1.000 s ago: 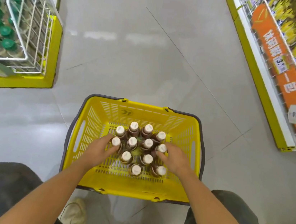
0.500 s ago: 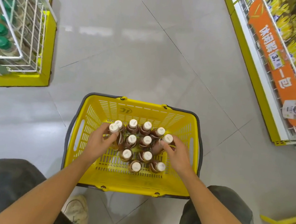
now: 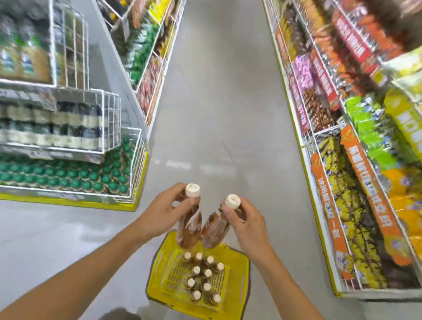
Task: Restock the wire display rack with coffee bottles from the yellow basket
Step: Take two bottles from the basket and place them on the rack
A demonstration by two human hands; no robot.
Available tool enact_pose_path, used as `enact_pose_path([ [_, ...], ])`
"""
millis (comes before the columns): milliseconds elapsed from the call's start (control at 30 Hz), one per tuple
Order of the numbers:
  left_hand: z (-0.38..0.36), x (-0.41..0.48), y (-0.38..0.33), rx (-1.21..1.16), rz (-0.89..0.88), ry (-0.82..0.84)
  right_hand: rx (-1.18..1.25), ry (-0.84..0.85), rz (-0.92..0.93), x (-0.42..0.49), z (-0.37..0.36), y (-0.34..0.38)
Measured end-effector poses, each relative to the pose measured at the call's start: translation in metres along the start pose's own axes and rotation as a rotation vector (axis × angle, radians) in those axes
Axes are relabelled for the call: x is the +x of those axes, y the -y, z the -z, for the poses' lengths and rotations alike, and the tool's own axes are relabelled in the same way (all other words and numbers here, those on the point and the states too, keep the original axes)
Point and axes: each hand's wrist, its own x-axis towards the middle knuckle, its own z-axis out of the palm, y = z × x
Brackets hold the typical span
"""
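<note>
My left hand [image 3: 163, 211] grips a brown coffee bottle [image 3: 190, 224] with a cream cap by its neck, held up over the floor. My right hand [image 3: 245, 223] grips a second coffee bottle [image 3: 215, 229] the same way, and the two bottles lean toward each other at their bases. Below them the yellow basket [image 3: 235, 292] stands on the floor with several more cream-capped bottles [image 3: 201, 279] upright inside. The white wire display rack [image 3: 102, 124] rises in tiers at the left, holding rows of bottles, green-capped ones [image 3: 68, 176] on the lowest tier.
A grey tiled aisle [image 3: 213, 93] runs straight ahead between shelving. On the right, long shelves [image 3: 363, 180] of snack packets with orange price banners stand close to the basket. The rack's yellow base [image 3: 65, 201] juts out at floor level on the left. My knees show at the bottom edge.
Both hands closed on one bottle each and lifted them out of the basket. The view rose from looking down into the basket to looking along the aisle.
</note>
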Motion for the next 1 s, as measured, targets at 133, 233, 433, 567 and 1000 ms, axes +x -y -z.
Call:
enact_pose_path([
  [133, 0.059, -0.02, -0.132, 0.007, -0.064, -0.009, -0.021, 0.116, 0.137, -0.001, 0.036, 0.144],
  [233, 0.088, -0.039, -0.189, -0.067, -0.039, -0.103, -0.007, 0.168, 0.187, -0.005, 0.051, 0.22],
  [433, 0.126, -0.089, -0.236, -0.235, -0.009, -0.318, 0.02, 0.325, 0.264, -0.019, 0.031, 0.303],
  [567, 0.173, -0.129, -0.242, -0.268, -0.033, -0.421, 0.06, 0.37, 0.284, -0.034, -0.011, 0.35],
  [1000, 0.407, -0.229, -0.221, -0.145, -0.182, -0.471, 0.058, 0.456, 0.4, -0.052, -0.21, 0.495],
])
